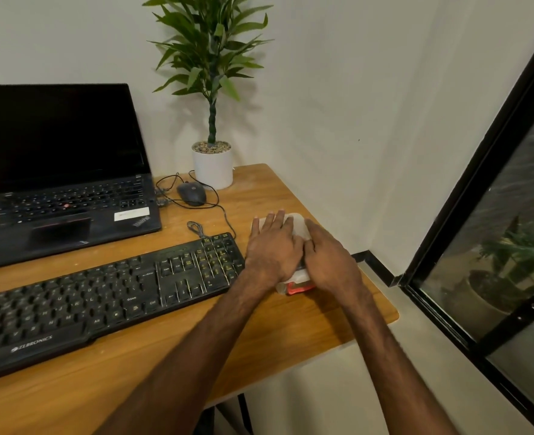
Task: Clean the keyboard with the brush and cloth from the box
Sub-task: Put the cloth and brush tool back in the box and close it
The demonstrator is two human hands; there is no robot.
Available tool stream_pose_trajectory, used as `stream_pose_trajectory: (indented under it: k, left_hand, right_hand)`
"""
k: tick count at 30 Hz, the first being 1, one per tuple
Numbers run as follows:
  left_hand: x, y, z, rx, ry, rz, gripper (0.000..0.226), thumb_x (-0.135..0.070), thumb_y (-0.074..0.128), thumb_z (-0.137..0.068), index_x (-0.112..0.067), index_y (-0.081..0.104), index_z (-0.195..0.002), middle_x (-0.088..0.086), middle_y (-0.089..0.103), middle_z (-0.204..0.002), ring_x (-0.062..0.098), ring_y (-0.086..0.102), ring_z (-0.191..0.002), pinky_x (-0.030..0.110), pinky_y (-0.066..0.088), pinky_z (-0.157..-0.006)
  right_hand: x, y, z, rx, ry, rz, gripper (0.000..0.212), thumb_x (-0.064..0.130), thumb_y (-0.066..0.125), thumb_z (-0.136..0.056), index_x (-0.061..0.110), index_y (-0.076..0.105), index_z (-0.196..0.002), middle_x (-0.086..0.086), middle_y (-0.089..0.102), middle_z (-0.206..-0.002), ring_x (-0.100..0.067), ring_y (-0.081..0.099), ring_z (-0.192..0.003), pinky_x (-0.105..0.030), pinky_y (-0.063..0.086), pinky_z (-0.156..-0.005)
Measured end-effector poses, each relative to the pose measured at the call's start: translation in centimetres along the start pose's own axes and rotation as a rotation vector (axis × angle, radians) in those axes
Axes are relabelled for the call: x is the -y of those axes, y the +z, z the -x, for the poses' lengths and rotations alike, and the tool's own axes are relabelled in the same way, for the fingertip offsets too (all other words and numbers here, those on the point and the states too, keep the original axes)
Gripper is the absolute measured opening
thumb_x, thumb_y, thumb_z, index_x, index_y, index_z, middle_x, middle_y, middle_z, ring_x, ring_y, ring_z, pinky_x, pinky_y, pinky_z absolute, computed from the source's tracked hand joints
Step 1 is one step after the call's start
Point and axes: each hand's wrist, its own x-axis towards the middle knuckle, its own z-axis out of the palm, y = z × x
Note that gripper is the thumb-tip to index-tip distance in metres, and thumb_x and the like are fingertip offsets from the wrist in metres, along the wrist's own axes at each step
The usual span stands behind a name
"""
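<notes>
1. Laptop [61,183]: open, screen dark, at the far left of the desk [290,328]; not part of the cleaning.
2. Keyboard [102,296]: black, lying slantwise across the near left of the desk, its right end just beside the left hand. No brush or cloth lies on it, so the cleaning itself appears not yet begun.
3. Mouse [191,193] and potted plant [212,120]: behind the keyboard, well apart from the hands, with loose cables between.
4. Left hand [273,249]: palm down, fingers spread flat over the white lid of the box; the grip is open and pressing rather than closed around anything.
5. Box [295,285]: small, translucent with a red part at its near end, resting on the desk to the right of the keyboard, mostly hidden under both hands. Brush and cloth are not visible; presumably inside.
6. Right hand [331,262]: laid over the right side of the box, fingers curved on the lid; whether it clasps the edge cannot be told.
7. Progress: earliest stage, box unopened; taking out the tools, brushing and wiping all remain.
</notes>
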Motion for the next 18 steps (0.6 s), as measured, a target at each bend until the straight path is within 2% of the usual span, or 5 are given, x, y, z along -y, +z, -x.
stream_pose_trajectory:
  k: [3, 6, 8, 12, 18]
  left_hand:
    - [-0.6, -0.5, 1.4, -0.139, 0.012, -0.007, 0.054, -0.035, 0.023, -0.106, -0.012, 0.03, -0.154, 0.007, 0.015, -0.166, 0.02, 0.013, -0.152, 0.041, -0.002, -0.123]
    - [-1.1, -0.9, 3.6, -0.152, 0.044, 0.017, 0.06, -0.041, 0.012, -0.104, -0.013, 0.028, -0.155, 0.008, 0.014, -0.166, 0.021, 0.012, -0.153, 0.042, 0.0, -0.125]
    - [-1.2, -1.0, 5.2, -0.09, 0.034, 0.047, 0.066, -0.045, 0.006, -0.102, -0.012, 0.022, -0.157, 0.011, 0.008, -0.166, 0.023, 0.007, -0.153, 0.044, 0.002, -0.125]
    - [-1.2, -0.3, 6.6, 0.035, -0.024, 0.173, 0.064, -0.046, 0.011, -0.107, -0.008, 0.009, -0.158, 0.016, -0.006, -0.165, 0.028, -0.009, -0.153, 0.043, 0.001, -0.125]
    - [-1.0, 0.7, 3.1, 0.022, 0.014, 0.247, 0.063, -0.041, 0.012, -0.108, -0.003, 0.01, -0.158, 0.015, 0.001, -0.166, 0.026, -0.012, -0.152, 0.043, -0.002, -0.125]
  right_hand:
    - [0.0, 0.0, 0.7, -0.104, -0.007, -0.04, 0.051, 0.037, 0.03, -0.105, 0.017, 0.029, -0.153, -0.003, 0.036, -0.156, -0.021, 0.037, -0.141, -0.04, 0.034, -0.114]
    - [0.0, -0.3, 2.7, -0.22, -0.073, -0.097, 0.052, 0.046, 0.028, -0.103, 0.022, 0.036, -0.149, 0.003, 0.041, -0.152, -0.015, 0.038, -0.138, -0.038, 0.037, -0.112]
    - [-0.3, -0.1, 3.8, -0.158, -0.123, -0.111, 0.053, 0.05, 0.024, -0.102, 0.026, 0.04, -0.147, 0.006, 0.04, -0.153, -0.01, 0.036, -0.139, -0.034, 0.033, -0.114]
    - [-0.8, 0.6, 4.1, -0.097, -0.137, 0.011, 0.053, 0.046, 0.021, -0.104, 0.026, 0.038, -0.149, 0.008, 0.029, -0.159, -0.009, 0.029, -0.143, -0.031, 0.03, -0.115]
    - [-1.6, 0.6, 1.3, -0.093, -0.109, 0.057, 0.051, 0.039, 0.022, -0.106, 0.019, 0.033, -0.152, 0.001, 0.028, -0.16, -0.015, 0.029, -0.145, -0.038, 0.028, -0.119]
